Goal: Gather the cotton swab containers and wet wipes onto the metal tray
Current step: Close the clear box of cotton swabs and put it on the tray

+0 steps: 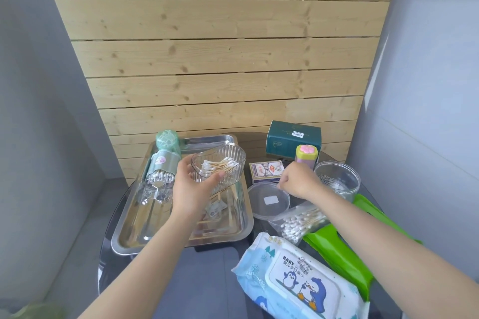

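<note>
Swab box (220,167) gripped by left hand (193,184) above tray (129,238).

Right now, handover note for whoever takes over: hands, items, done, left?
Left hand: holding the clear ribbed swab box above the metal tray, not yet set down.
Right hand: closed at the round clear lid, holding nothing I can confirm.
Done: green swab dispenser lies on the tray.
Left: bagged swabs, penguin wet wipes and green wipes pack, all on the table off the tray.
</note>
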Action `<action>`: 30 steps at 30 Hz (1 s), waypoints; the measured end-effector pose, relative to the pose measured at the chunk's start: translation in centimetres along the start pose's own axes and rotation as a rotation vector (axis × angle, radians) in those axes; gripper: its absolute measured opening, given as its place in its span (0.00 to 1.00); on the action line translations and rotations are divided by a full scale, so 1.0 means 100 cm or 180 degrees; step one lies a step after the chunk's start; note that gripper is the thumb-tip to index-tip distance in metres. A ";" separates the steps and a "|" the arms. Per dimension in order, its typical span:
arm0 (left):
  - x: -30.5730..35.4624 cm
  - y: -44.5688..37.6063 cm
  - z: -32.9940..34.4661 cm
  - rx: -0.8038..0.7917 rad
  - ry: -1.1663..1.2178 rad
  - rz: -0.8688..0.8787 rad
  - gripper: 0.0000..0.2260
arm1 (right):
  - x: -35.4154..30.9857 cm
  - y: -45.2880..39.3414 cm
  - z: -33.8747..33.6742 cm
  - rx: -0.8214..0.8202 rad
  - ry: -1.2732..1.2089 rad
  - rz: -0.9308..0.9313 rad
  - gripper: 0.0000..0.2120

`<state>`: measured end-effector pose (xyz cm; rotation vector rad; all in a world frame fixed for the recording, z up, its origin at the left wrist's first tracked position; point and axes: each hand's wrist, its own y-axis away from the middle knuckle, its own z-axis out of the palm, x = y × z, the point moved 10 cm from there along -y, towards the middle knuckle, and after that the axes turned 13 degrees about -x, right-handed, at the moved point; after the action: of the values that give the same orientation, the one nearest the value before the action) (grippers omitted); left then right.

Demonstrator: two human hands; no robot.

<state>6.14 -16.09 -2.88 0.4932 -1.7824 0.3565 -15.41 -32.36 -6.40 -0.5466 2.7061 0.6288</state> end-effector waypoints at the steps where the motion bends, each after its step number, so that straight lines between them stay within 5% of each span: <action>1: 0.000 0.000 -0.002 0.0020 0.0026 0.0013 0.33 | 0.001 0.001 -0.006 0.0101 -0.0040 -0.0006 0.14; 3: 0.001 0.000 -0.008 0.0059 0.0093 0.0028 0.33 | 0.006 0.006 -0.021 0.0369 -0.0119 0.0126 0.20; 7: 0.000 -0.002 -0.014 0.0107 0.0140 -0.0006 0.33 | 0.014 0.012 -0.037 0.0733 -0.0418 0.0372 0.13; 17: 0.000 -0.003 -0.011 0.0098 0.0131 -0.0002 0.33 | 0.015 -0.011 -0.005 0.0813 -0.1708 0.0487 0.10; 30: 0.002 0.004 -0.001 -0.0045 -0.0009 -0.0013 0.33 | 0.017 0.012 0.005 0.0180 -0.0692 0.0162 0.10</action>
<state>6.01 -15.75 -2.69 0.4874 -1.7853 0.3403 -17.34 -31.60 -7.08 -0.3727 2.5310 0.5864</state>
